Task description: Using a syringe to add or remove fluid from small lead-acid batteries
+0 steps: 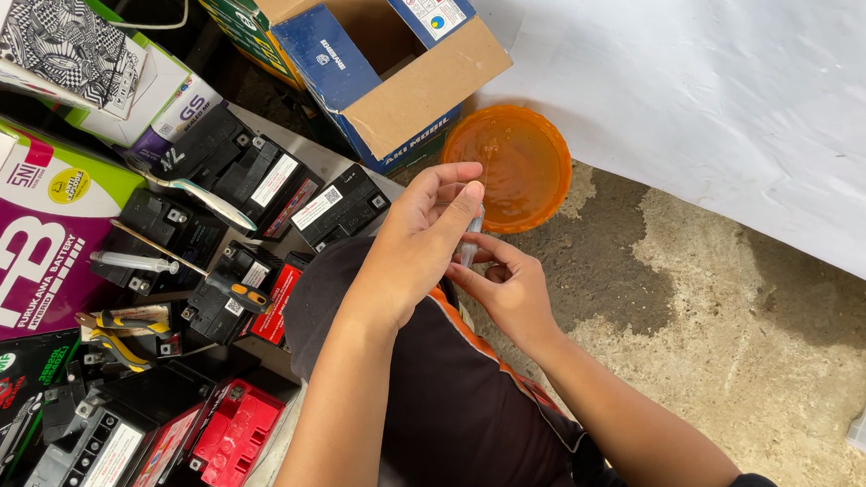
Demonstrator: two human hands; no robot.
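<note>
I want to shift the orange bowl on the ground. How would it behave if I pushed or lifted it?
The orange bowl looks like thin translucent plastic, so probably light and slightly flexible. It seems to hold liquid, so a push or tilt could slosh or spill it. It is wide and shallow on rough concrete, so it would likely drag rather than slide, and hardly tip.

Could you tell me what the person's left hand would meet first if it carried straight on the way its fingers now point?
Probably the round orange plastic bowl: the left hand points up-right towards it, though it may sit lower.
</note>
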